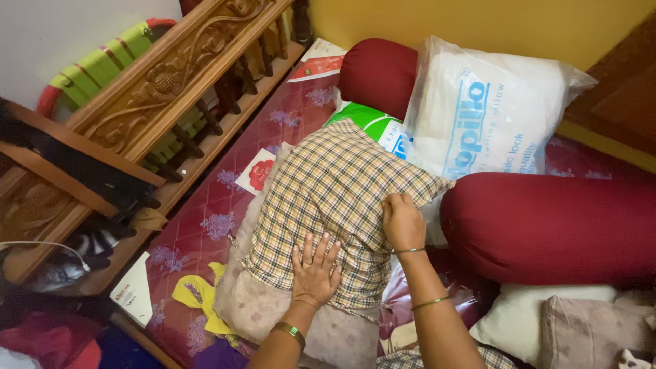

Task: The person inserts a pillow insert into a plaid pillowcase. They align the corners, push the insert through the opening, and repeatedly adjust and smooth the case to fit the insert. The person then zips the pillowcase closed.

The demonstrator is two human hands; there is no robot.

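Note:
A pillow lies on the maroon mattress (205,219), half inside a beige checked pillowcase (328,184); its pale floral end (253,307) sticks out toward me. My left hand (316,270) lies flat, fingers spread, on the checked cloth near its open edge. My right hand (403,222) is closed on the right edge of the pillowcase, pinching the cloth. Both wrists wear bangles.
A pillow in a clear plastic bag (478,116) and a green-and-white package (372,123) sit behind. Two maroon bolsters (547,225) (379,72) flank them. A carved wooden headboard (171,89) runs along the left. Yellow cloth (195,294) and more pillows (547,318) lie close by.

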